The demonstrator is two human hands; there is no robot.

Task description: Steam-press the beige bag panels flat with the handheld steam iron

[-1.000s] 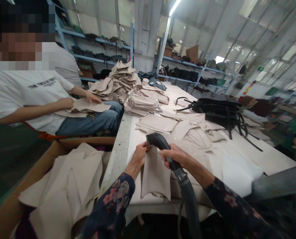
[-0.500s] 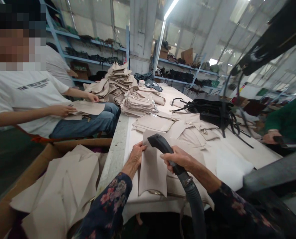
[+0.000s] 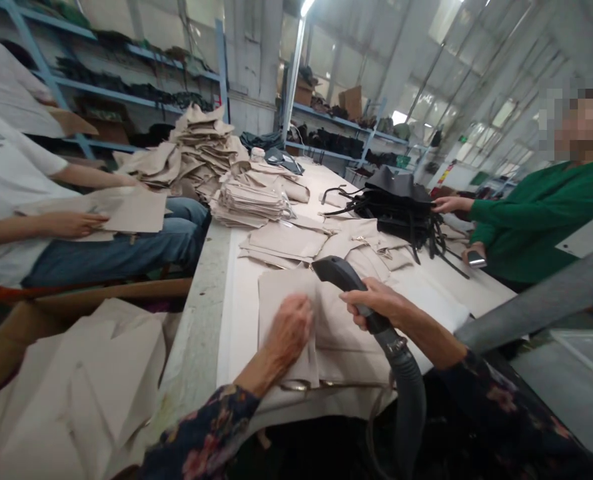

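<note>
My left hand (image 3: 289,331) presses flat on a beige leather-like panel (image 3: 281,300) lying on the white-covered table (image 3: 321,180). My right hand (image 3: 376,303) grips a black hand-held nozzle (image 3: 339,275), which feeds into a ribbed dark hose (image 3: 409,400) running down past the table edge. The nozzle's tip sits just above the panel's right side, and I cannot tell whether it touches. More beige pieces with metal fittings (image 3: 351,347) lie under and beside the panel.
A cardboard box (image 3: 111,288) of beige panels stands at the left. Stacked beige pieces (image 3: 249,203) and a black bag (image 3: 396,203) lie ahead. A seated co-worker's hand (image 3: 71,225) holds a beige sheet; a green-sleeved co-worker's arm (image 3: 526,227) reaches the table at right.
The view has swung left, bringing the green-sleeved co-worker into sight. My left hand has moved from the panel's edge onto its surface. The nozzle stays in my right hand.
</note>
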